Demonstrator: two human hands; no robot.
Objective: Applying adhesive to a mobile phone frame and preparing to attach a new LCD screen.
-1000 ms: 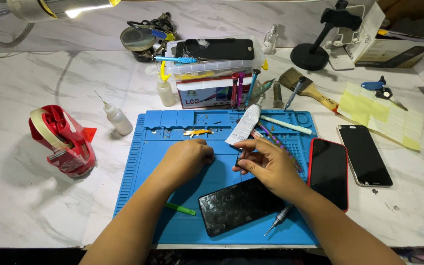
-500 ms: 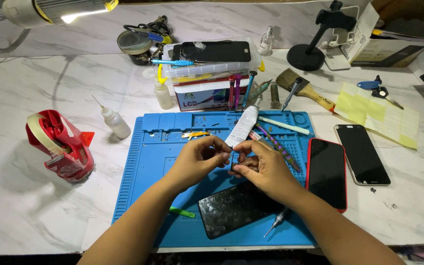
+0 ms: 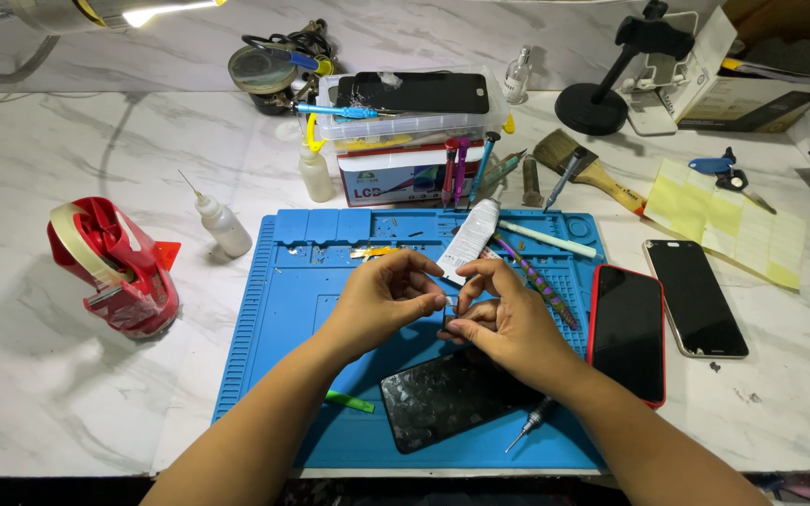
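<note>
My left hand (image 3: pixel 382 298) and my right hand (image 3: pixel 502 323) meet above the blue repair mat (image 3: pixel 292 309). Together their fingertips pinch a tiny dark part (image 3: pixel 449 305); its details are too small to make out. Just below the hands a black phone (image 3: pixel 447 398) lies face down on the mat. A small screwdriver (image 3: pixel 527 424) rests beside it under my right wrist. A white tube (image 3: pixel 469 240) lies just beyond the fingers, next to a white stick (image 3: pixel 547 240).
A red-edged phone (image 3: pixel 626 332) and a black phone (image 3: pixel 695 296) lie right of the mat. A red tape dispenser (image 3: pixel 112 265) and a needle bottle (image 3: pixel 219 223) stand at the left. A parts box (image 3: pixel 412 161) with tools, a brush (image 3: pixel 585 170) and yellow notes (image 3: pixel 726 218) sit behind.
My left hand has come off the mat and moved right to meet my right hand. Both now pinch the small part together above the black phone.
</note>
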